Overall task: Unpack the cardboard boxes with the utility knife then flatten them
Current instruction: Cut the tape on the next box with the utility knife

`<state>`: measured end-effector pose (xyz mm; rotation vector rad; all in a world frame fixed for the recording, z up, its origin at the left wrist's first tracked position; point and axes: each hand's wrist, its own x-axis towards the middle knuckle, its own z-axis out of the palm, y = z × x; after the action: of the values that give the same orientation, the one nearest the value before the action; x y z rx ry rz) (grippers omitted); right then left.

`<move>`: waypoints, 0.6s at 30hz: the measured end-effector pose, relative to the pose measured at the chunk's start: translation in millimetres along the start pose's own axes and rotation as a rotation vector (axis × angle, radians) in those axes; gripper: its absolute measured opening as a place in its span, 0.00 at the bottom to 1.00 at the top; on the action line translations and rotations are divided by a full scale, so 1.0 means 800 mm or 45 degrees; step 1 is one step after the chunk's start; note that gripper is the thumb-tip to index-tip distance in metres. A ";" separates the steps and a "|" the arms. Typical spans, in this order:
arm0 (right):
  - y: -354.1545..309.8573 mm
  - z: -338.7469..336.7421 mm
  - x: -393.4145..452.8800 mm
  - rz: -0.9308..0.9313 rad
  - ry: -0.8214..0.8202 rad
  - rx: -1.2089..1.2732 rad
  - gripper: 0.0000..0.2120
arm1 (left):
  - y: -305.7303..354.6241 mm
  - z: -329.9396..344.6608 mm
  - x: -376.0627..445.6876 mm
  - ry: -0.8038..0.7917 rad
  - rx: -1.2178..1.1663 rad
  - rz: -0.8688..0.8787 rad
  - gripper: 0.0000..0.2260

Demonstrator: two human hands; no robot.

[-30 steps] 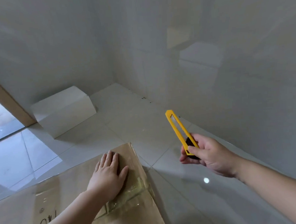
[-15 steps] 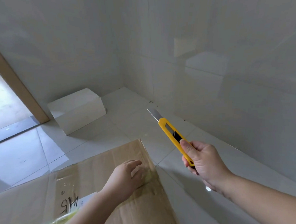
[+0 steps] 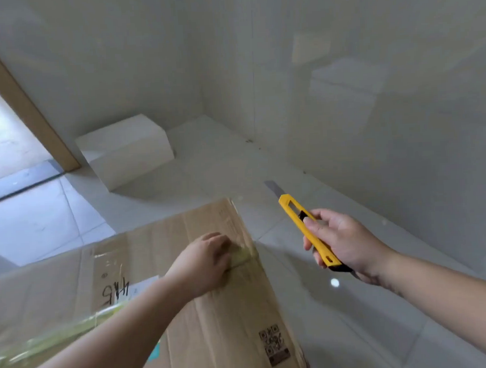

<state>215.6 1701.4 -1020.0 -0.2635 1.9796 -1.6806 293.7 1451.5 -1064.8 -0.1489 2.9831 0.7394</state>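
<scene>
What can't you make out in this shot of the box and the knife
Head view only:
- Left hand fingertips: curled under on the tape seam; whether they pinch the tape is hidden.
- Cardboard box: left and bottom parts cut off by the frame edge; contents unseen.
- QR label: too blurred to read.
- Utility knife in the right hand: rear end hidden by the palm.

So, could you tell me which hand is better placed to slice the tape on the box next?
Right hand: it grips the knife, blade out, beside the box. Left hand rests on the tape.
</scene>
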 end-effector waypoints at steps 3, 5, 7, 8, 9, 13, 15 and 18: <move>0.035 0.000 -0.008 0.160 -0.018 -0.084 0.06 | -0.009 0.008 -0.004 0.010 0.072 -0.019 0.18; 0.055 0.003 -0.012 0.261 -0.052 -0.172 0.04 | -0.011 0.015 -0.003 0.022 0.127 -0.002 0.20; 0.067 0.008 -0.008 0.316 -0.059 -0.212 0.04 | -0.010 0.018 0.000 0.026 0.145 -0.017 0.20; 0.071 0.012 -0.003 0.322 -0.052 -0.217 0.05 | -0.010 0.019 0.004 0.037 0.151 -0.035 0.20; 0.073 0.017 0.004 0.318 -0.040 -0.220 0.06 | -0.011 0.018 0.008 0.057 0.154 -0.064 0.20; 0.077 0.045 0.043 0.298 0.010 -0.189 0.08 | -0.023 0.017 0.019 0.149 0.173 -0.250 0.23; 0.073 0.058 0.064 0.268 0.020 -0.198 0.09 | -0.031 0.017 0.020 0.190 0.207 -0.279 0.22; 0.066 0.072 0.085 0.231 0.029 -0.248 0.10 | -0.038 0.015 0.020 0.204 0.196 -0.294 0.21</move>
<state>197.1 1631.1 -1093.7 -0.1295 2.1180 -1.3867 281.2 1429.3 -1091.1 -0.5570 3.0813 0.4921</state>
